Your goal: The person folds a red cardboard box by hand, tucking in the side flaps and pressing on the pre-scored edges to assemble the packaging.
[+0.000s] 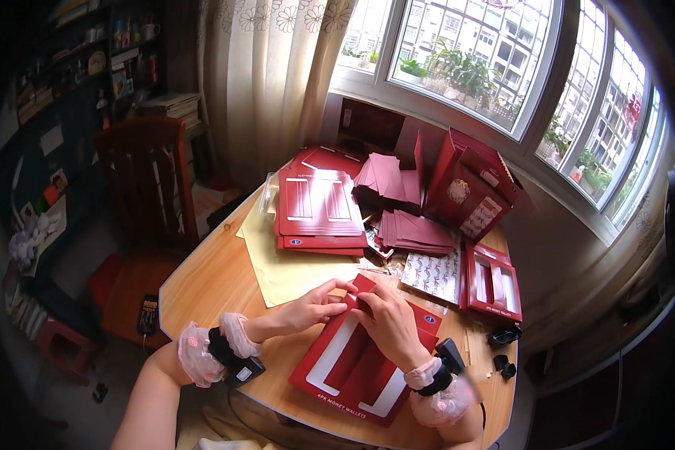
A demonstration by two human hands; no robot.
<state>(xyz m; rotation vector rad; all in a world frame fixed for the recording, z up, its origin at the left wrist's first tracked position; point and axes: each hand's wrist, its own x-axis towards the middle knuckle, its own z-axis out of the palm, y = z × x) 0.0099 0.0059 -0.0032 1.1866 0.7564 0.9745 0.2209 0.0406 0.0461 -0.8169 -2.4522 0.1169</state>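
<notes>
A red flat cardboard pack [352,367] with two white window strips lies on the wooden table [217,277] in front of me. My left hand [315,304] pinches its top edge from the left. My right hand [386,319] lies over the pack's upper middle, fingers closed on the same folded red flap [360,289]. Both wrists wear pink ruffled cuffs and black bands.
A stack of like red packs [319,206] lies at the table's far side on a yellow sheet [277,262]. Piles of dark red envelopes [416,232], an open red box [465,187], a red tray [493,281] and a patterned sheet [433,274] sit right. A wooden chair [146,195] stands left.
</notes>
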